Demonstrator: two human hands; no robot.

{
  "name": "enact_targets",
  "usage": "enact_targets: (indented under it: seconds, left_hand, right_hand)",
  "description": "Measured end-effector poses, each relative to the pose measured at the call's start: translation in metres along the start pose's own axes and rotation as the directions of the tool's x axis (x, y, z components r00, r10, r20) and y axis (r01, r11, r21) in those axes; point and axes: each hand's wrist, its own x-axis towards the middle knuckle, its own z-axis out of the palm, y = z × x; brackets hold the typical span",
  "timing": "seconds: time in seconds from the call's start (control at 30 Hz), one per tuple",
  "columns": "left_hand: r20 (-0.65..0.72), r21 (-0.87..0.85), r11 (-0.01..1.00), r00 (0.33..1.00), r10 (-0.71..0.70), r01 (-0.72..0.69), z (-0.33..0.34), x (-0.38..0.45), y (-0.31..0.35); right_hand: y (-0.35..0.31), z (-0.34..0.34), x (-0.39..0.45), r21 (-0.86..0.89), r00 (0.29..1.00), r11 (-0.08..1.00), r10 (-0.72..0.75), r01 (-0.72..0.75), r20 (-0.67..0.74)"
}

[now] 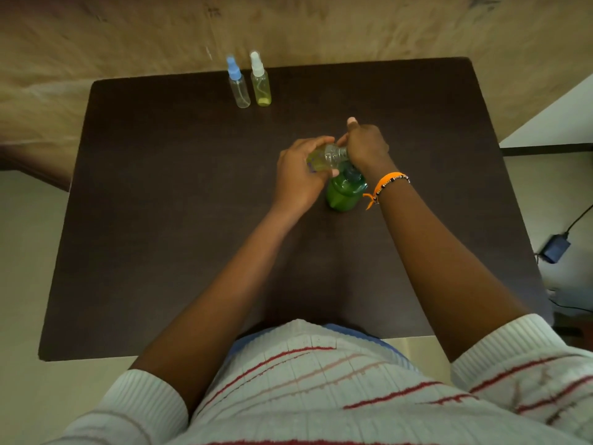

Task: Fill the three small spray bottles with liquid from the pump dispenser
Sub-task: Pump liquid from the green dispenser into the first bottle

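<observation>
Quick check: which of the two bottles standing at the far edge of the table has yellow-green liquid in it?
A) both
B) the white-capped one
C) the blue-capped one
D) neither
B: the white-capped bottle is tinted yellow-green, while the blue-capped bottle beside it looks clear.

A dark brown table (pixel 160 220) with a matte top fills most of the view and lies under both hands. Beyond the hands, past its far edge, runs a tan, mottled wall surface (pixel 321 30). To the right of the hands a white panel (pixel 558 123) cuts into the upper corner. Lower on that side, on the pale floor (pixel 564 200), lies a dark adapter (pixel 554 248) with a black cable (pixel 577 220). Pale floor also shows left of the table. The light is dim and warm.
</observation>
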Motion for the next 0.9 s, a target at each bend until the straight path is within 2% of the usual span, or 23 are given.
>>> enact_targets:
  seconds: [0.3,0.5,0.67,0.9]
  left_hand:
    - [0.002,0.007,1.000,1.000,-0.025,0.025,0.001,0.001,-0.001]
    - [-0.010,-0.022,1.000,1.000,-0.010,0.010,-0.002,0.001,0.002]
    - [-0.011,0.018,1.000,1.000,-0.022,0.022,0.002,0.002,-0.001]
    - [0.017,-0.026,0.998,0.998,-0.058,0.058,0.003,0.000,-0.006]
  right_hand:
    - [0.007,0.006,0.003,0.048,1.000,0.999,-0.016,0.018,-0.026]
    - [-0.001,0.002,0.004,0.039,0.998,0.999,0.026,-0.028,0.055]
    - [0.008,0.006,0.004,0.116,0.999,0.993,0.013,-0.010,-0.029]
    - [0.007,0.004,0.002,0.108,0.999,0.994,0.012,-0.009,-0.030]
